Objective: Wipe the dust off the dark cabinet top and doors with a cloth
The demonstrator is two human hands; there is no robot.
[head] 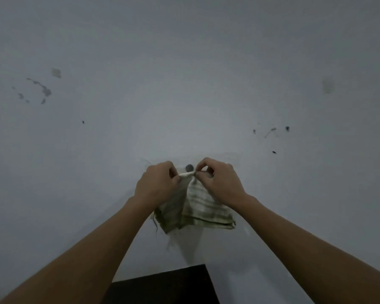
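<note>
A pale green and white striped cloth (198,209) hangs in front of me, folded over, with frayed threads at its lower left corner. My left hand (156,186) pinches its top edge from the left. My right hand (219,182) pinches the same edge from the right, fingertips almost touching the left hand's. Both arms are stretched out forward. Only a corner of the dark cabinet top (162,286) shows, at the bottom centre, well below the cloth.
A pale grey wall (184,84) fills nearly the whole view, marked by chipped patches at the left (44,91) and small dark specks at the right (272,130). A small round dark spot (189,166) sits on the wall just above my hands.
</note>
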